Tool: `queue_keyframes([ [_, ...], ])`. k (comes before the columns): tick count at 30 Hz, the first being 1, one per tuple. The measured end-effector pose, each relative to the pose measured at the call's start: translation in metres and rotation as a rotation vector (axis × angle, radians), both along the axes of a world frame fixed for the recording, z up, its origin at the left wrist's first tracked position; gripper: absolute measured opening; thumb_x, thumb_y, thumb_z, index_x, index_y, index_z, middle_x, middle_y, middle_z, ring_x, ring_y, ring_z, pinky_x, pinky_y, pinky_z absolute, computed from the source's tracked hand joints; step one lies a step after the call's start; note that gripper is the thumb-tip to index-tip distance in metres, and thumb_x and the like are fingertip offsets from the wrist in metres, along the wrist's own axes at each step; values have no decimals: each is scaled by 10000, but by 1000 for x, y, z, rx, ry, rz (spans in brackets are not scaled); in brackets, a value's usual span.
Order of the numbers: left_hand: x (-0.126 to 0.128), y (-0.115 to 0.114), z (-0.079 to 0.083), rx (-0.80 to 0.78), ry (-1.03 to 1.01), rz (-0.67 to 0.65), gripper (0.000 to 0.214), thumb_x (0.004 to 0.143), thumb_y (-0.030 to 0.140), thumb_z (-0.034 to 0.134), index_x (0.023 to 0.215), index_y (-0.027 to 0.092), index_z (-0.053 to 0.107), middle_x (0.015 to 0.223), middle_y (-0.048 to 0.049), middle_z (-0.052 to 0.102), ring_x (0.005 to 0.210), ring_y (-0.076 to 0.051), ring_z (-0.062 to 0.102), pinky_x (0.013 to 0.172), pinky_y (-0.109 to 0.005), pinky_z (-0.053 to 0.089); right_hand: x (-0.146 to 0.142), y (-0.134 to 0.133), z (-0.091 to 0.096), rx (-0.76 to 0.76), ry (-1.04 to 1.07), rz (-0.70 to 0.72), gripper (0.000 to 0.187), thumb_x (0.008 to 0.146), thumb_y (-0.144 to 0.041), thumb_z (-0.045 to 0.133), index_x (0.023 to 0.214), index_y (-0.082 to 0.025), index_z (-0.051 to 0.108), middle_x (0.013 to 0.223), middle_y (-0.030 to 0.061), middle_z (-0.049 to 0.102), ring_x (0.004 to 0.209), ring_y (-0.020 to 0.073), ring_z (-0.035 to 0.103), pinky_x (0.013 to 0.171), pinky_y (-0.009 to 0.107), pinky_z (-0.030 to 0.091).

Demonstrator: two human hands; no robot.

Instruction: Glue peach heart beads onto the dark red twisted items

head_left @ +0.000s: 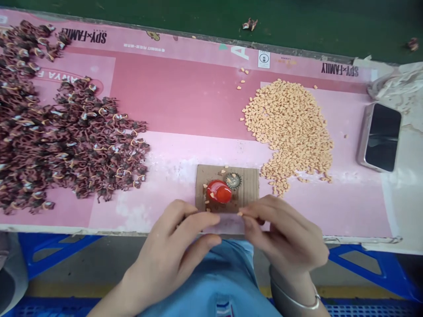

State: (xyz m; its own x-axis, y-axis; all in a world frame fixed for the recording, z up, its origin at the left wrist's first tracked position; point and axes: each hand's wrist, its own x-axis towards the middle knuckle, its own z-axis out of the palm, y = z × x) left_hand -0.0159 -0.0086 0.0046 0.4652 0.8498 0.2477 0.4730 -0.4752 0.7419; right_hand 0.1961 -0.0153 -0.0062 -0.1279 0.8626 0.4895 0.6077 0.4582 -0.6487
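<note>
My left hand (178, 246) and my right hand (280, 233) meet over the front edge of a cardboard square (247, 185). A tiny peach-coloured piece (239, 214) sits at my right fingertips, pinched against the thumb. My left fingers curl close beside it, and I cannot tell whether they hold anything. On the cardboard lie a glossy red dome-shaped cap (219, 191) and a crimped metal bottle cap (233, 180), with a few peach crumbs around them. A large heap of peach pieces (291, 132) lies to the right, and dark brown rubber-banded bundles (82, 141) spread to the left.
All this rests on a pink printed board (185, 97) with a green surface (330, 26) beyond it. A smartphone (380, 136) and a crumpled pale cloth (396, 83) lie at the right. Blue frame parts (56, 251) show below the board, and a bangle (297, 299) circles my right wrist.
</note>
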Motion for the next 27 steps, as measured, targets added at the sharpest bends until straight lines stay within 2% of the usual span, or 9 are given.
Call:
queue_keyframes([
  [3,-10,-2,-3,-5,2,57,323,1151,180,363,1370,167,600,1058,-45,608,971,-111,629,913,-137,555,6,8,-6,45,-127,-64,140,990,-37,671,986,-176,665,792,22,747,679,86,681,635,175,573],
  [5,-15,-3,-6,-47,-50,115,364,1100,91,426,1420,176,578,1058,-38,636,968,-109,641,928,-142,561,7,12,-10,58,-192,-72,136,997,-47,670,991,-183,660,800,25,756,690,95,697,641,184,580],
  [9,-15,-5,-17,-136,-310,256,366,947,-41,619,1213,211,628,998,12,713,877,-83,704,850,-120,585,5,14,-13,75,-238,-72,139,998,-52,679,1009,-189,655,817,25,769,718,108,724,660,197,593],
  [12,-13,-6,-23,-189,-442,290,380,912,-77,667,1140,225,634,1046,20,767,943,-94,764,894,-149,612,5,13,-12,80,-245,-71,151,996,-43,677,1013,-191,654,816,25,772,716,108,725,681,202,602],
  [14,-14,-6,-24,-197,-436,264,376,923,-63,695,1163,225,671,1062,14,787,992,-107,766,942,-174,610,6,12,-12,78,-248,-72,153,996,-39,673,1008,-191,653,820,29,774,718,110,725,679,203,602],
  [16,-16,-5,-24,-187,-425,216,373,948,-43,694,1200,232,712,1040,9,796,995,-111,755,924,-179,605,6,12,-12,75,-239,-72,160,996,-32,666,1002,-192,653,815,26,772,707,106,717,663,201,595],
  [21,-15,0,-21,-217,-426,132,342,1036,41,619,1230,279,769,1104,-17,803,1059,-141,755,945,-205,615,3,10,-7,57,-137,-97,190,971,9,667,974,-181,668,800,19,758,684,89,675,642,199,571],
  [25,-7,-3,-14,-480,-539,154,251,1105,254,597,1293,346,737,1036,-3,799,893,-100,764,781,-124,612,-8,5,4,36,-34,-28,172,973,11,650,955,-156,685,800,26,752,717,94,679,682,213,593],
  [27,-2,-5,-11,-612,-620,185,200,1103,335,609,1267,368,719,995,18,793,850,-80,767,759,-94,607,-14,4,9,38,-2,37,144,1009,-27,626,956,-148,682,782,26,745,706,93,683,690,216,605],
])
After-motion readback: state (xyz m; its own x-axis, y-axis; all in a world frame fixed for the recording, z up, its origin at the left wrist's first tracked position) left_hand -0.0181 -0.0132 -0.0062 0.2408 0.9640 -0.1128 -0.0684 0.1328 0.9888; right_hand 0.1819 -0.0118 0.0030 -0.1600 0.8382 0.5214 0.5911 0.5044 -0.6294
